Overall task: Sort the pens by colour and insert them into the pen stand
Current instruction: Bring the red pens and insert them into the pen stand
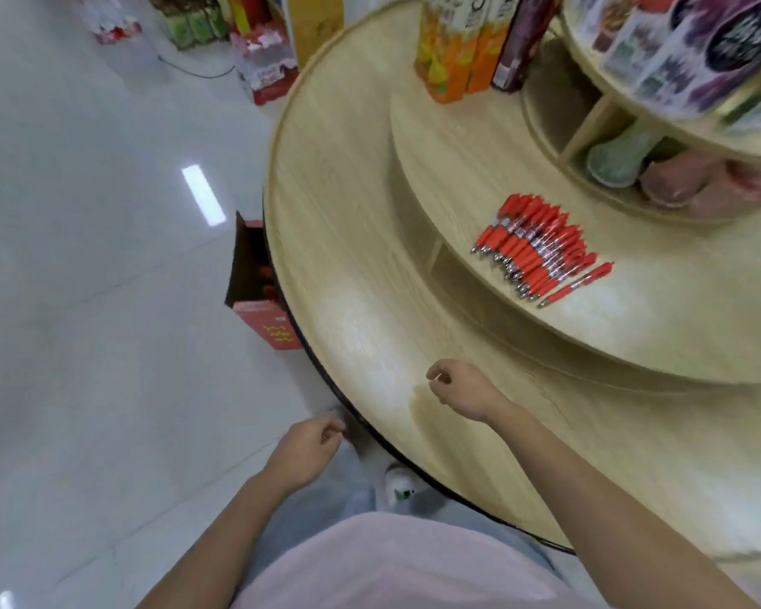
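We see the red pens (539, 248) heaped on the middle tier of the round wooden surface (633, 331). Our right hand (460, 389) hovers over its lower tier and our left hand (308, 450) over the floor, the fingers of both loosely curled and empty.

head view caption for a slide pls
Red pens piled on the wooden display's middle tier; left hand and right hand loosely curled, holding nothing.

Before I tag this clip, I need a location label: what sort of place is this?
Most likely a shop. A tiered round wooden display stand carries juice cartons and a batch of red pens, and more packaged goods stand on the glossy tiled floor beside it.
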Available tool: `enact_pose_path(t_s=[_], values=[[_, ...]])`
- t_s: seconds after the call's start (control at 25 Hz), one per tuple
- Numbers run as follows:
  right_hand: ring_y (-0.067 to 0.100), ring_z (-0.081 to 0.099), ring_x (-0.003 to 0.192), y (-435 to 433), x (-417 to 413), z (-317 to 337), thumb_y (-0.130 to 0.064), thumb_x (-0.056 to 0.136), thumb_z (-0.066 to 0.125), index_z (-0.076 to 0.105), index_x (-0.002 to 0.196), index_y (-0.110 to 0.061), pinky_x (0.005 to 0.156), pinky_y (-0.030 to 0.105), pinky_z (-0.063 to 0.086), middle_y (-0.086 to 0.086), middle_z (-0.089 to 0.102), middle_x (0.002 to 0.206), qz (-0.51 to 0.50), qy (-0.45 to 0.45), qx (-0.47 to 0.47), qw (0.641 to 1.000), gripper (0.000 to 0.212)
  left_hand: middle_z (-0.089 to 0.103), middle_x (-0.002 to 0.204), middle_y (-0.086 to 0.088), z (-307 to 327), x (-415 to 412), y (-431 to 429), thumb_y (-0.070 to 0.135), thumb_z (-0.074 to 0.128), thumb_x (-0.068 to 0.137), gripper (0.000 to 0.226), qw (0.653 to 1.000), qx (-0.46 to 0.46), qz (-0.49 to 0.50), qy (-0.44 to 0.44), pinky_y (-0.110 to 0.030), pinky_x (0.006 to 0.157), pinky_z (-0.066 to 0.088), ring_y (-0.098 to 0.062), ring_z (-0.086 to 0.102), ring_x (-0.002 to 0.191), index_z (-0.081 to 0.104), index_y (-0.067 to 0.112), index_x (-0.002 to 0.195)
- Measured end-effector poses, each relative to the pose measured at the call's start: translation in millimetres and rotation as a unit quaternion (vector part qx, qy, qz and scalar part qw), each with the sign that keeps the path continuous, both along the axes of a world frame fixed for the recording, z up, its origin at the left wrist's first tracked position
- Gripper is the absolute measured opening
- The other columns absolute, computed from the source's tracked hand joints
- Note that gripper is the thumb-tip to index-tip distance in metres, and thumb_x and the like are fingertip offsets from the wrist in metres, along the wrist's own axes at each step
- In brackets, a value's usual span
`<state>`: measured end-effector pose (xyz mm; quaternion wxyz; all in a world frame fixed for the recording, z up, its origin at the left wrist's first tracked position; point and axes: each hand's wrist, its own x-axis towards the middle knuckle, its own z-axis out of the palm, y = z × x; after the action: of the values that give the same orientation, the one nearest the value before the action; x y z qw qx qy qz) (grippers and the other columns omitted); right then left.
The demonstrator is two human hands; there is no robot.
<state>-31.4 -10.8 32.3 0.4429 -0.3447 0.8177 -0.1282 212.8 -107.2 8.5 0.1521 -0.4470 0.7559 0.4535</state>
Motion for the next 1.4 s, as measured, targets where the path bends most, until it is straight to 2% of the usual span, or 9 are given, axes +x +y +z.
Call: enact_pose_path(t_s=[0.2,0.28,0.4,0.48,0.56,0.68,0.8,1.04,1.4], values=[[0.023,0.060,0.086,12,-21,16,-0.012,0.090,0.052,0.063,0.105,-0.010,0.069,0.027,0.042,0.006,0.061,0.090,-0.231,-0.003,-0.012,0.973,0.018,0.066,0.101,0.001,44,-122,-113,0.022,0.051,0.094,0.020,0.981,-0.042,-0.171,0.077,-0.026,0.077,0.046,-0.016,0.061,0.091,0.062,0.019,0.111],[0.026,0.062,0.084,19,-35,30,-0.013,0.089,0.054,0.061,0.099,-0.015,0.075,0.037,0.048,0.009,0.065,0.089,-0.347,0.004,-0.036,0.937,0.012,0.064,0.095,0.003,64,-183,-131,0.024,0.050,0.093,0.022,0.970,-0.063,-0.210,0.108,-0.026,0.072,0.044,-0.015,0.059,0.084,0.061,0.020,0.112],[0.026,0.062,0.087,24,-67,49,-0.016,0.086,0.059,0.061,0.095,-0.015,0.076,0.036,0.048,0.004,0.063,0.087,-0.494,0.050,-0.095,0.863,0.009,0.064,0.098,0.000,83,-271,-130,0.027,0.054,0.090,0.030,0.956,-0.094,-0.233,0.151,-0.028,0.079,0.044,-0.020,0.060,0.094,0.058,0.014,0.117],[0.023,0.061,0.088,20,-95,58,-0.021,0.084,0.063,0.059,0.109,-0.010,0.075,0.033,0.047,0.004,0.061,0.095,-0.574,0.076,-0.113,0.807,0.028,0.060,0.099,-0.002,88,-318,-123,0.035,0.059,0.087,0.047,0.952,-0.112,-0.244,0.148,-0.030,0.081,0.044,-0.022,0.058,0.095,0.051,0.010,0.126],[0.021,0.058,0.095,6,-121,66,-0.031,0.083,0.068,0.044,0.130,-0.006,0.080,0.033,0.048,0.008,0.056,0.111,-0.606,0.062,-0.103,0.786,0.059,0.057,0.116,-0.011,85,-352,-116,0.045,0.063,0.082,0.069,0.951,-0.141,-0.248,0.118,-0.035,0.090,0.045,-0.028,0.054,0.107,0.041,0.006,0.134],[0.031,0.041,0.127,-24,-150,64,-0.056,0.071,0.072,0.026,0.142,-0.003,0.104,0.043,0.039,0.016,0.038,0.142,-0.605,0.052,-0.045,0.793,0.099,0.041,0.137,-0.018,74,-382,-102,0.060,0.066,0.073,0.093,0.947,-0.180,-0.260,0.051,-0.044,0.101,0.039,-0.035,0.040,0.126,0.031,0.005,0.139],[0.034,0.024,0.137,-48,-166,55,-0.072,0.065,0.065,0.013,0.147,-0.005,0.112,0.044,0.025,0.017,0.024,0.149,-0.577,0.105,0.050,0.808,0.118,0.033,0.140,-0.016,68,-395,-88,0.069,0.063,0.069,0.104,0.945,-0.192,-0.261,0.036,-0.045,0.102,0.036,-0.033,0.032,0.131,0.023,0.007,0.142],[0.032,0.027,0.132,-49,-177,43,-0.060,0.067,0.072,0.015,0.145,-0.007,0.105,0.042,0.032,0.015,0.028,0.142,-0.560,0.170,0.072,0.808,0.110,0.034,0.135,-0.016,60,-401,-83,0.063,0.071,0.062,0.109,0.941,-0.214,-0.256,0.059,-0.043,0.100,0.036,-0.034,0.034,0.126,0.021,0.007,0.141],[0.032,0.031,0.129,-39,-179,39,-0.062,0.068,0.070,0.018,0.143,-0.005,0.101,0.044,0.037,0.017,0.033,0.138,-0.524,0.211,0.075,0.822,0.108,0.029,0.139,-0.022,60,-407,-68,0.069,0.070,0.060,0.124,0.930,-0.254,-0.263,0.034,-0.044,0.101,0.034,-0.037,0.030,0.128,0.006,0.006,0.147]])
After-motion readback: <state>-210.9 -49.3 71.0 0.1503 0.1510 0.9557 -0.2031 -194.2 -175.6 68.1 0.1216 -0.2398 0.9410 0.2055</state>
